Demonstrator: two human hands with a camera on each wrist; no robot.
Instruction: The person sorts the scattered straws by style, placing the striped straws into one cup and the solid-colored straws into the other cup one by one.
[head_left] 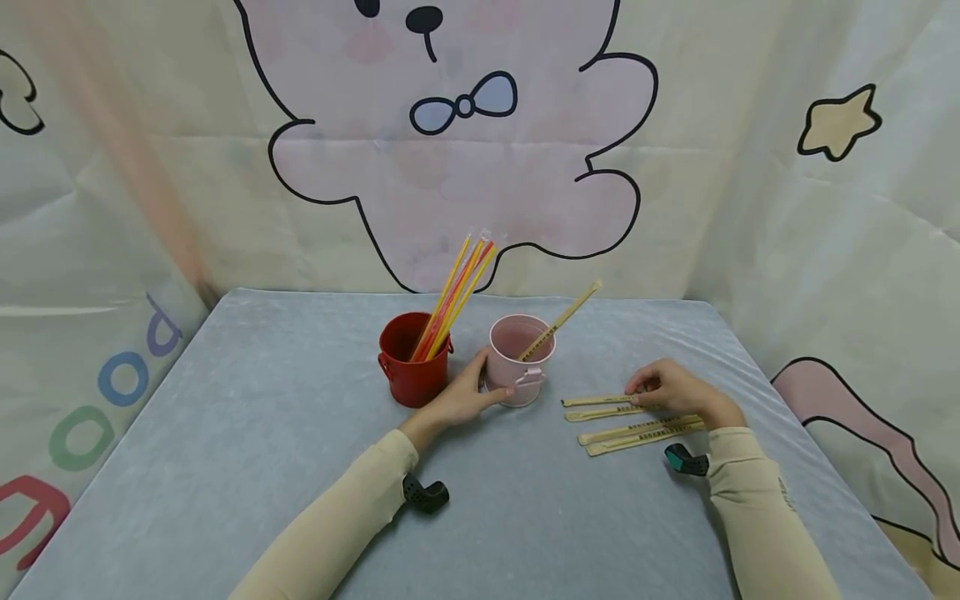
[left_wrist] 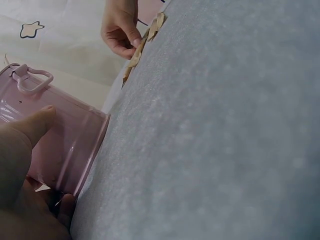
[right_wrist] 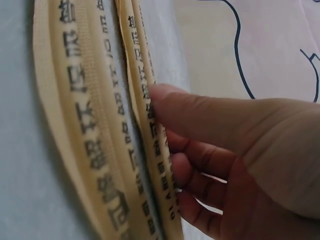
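My left hand (head_left: 459, 398) grips a small pink bucket (head_left: 517, 379) low on its side, thumb across the front. In the left wrist view the thumb lies on the bucket's wall (left_wrist: 75, 127). One paper-wrapped straw (head_left: 564, 318) leans out of that bucket to the right. On the right, my right hand (head_left: 678, 392) pinches a paper-wrapped straw (right_wrist: 145, 90) from the group lying flat on the table. Its thumb presses the wrapper's edge in the right wrist view, with the other fingers curled behind. Other wrapped straws (head_left: 637, 437) lie nearer me, roughly parallel.
A red bucket (head_left: 414, 387) stands just left of the pink one, holding several yellow and red straws (head_left: 453, 304) in clear wrapping. Both stand on a table under a pale blue cloth (head_left: 495, 517). A printed curtain (head_left: 697, 150) hangs behind the table's back edge.
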